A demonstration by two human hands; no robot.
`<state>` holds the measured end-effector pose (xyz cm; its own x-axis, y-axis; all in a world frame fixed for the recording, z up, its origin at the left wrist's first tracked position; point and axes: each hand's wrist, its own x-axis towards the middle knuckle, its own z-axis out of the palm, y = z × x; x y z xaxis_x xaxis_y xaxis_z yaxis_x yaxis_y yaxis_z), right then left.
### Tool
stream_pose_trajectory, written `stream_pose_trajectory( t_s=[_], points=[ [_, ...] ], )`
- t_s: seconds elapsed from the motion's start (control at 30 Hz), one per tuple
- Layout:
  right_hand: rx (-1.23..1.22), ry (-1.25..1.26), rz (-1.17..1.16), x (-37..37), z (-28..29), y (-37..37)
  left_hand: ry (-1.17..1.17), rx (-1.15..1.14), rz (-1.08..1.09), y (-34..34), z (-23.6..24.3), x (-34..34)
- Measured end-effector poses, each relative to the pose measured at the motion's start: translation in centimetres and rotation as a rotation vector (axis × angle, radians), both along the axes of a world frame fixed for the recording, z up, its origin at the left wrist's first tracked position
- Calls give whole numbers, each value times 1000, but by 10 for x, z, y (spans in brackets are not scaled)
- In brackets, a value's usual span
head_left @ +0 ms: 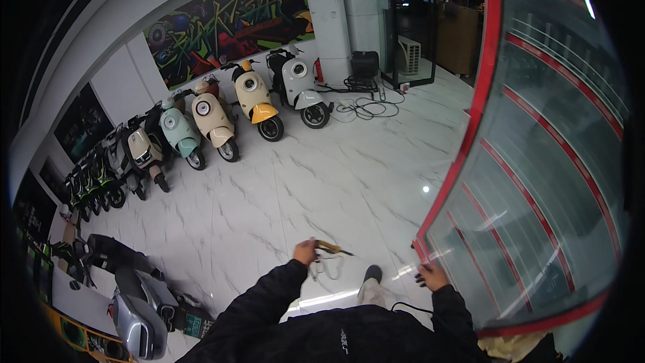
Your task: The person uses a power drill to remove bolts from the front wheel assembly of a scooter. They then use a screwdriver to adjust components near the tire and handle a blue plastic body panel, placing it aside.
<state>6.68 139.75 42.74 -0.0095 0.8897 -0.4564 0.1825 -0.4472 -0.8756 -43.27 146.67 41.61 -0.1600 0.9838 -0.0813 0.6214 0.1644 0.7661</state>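
My left hand (306, 252) is closed around the rear end of a slim yellow tool (327, 247) with a dark pointed tip aimed to the right. A thin pale loop of cord or strap hangs below it; the exact kind of tool is too small to make out. My right hand (435, 276) is near the lower left corner of a tall red-framed glass display cabinet (438, 225), fingers slightly apart. Whether those fingers touch the frame cannot be made out. A dark cord (411, 306) curves beside my right sleeve.
Several scooters (218, 121) line the far wall from left to centre. A grey scooter (138, 316) stands close at the lower left. Loose cables (369, 106) lie on the tiled floor (322, 181) near a black box (365, 64). The cabinet's shelves fill the right side.
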Motion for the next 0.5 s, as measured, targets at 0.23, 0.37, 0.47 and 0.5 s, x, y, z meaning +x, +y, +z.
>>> stream_pose_trajectory(
  t_s=[0.23,0.37,0.47,0.5],
  points=[
    [-172,-273,-93,19,-93,185,745,-674,122,1,-106,-231],
    [-59,-485,206,-36,-97,357,817,-1079,-162,-70,-115,-270],
    [-50,-247,135,-98,-90,471,525,-1184,100,-51,-118,-275],
    [-45,-258,203,-120,-87,508,455,-1181,164,-34,-122,-277]
  ],
)
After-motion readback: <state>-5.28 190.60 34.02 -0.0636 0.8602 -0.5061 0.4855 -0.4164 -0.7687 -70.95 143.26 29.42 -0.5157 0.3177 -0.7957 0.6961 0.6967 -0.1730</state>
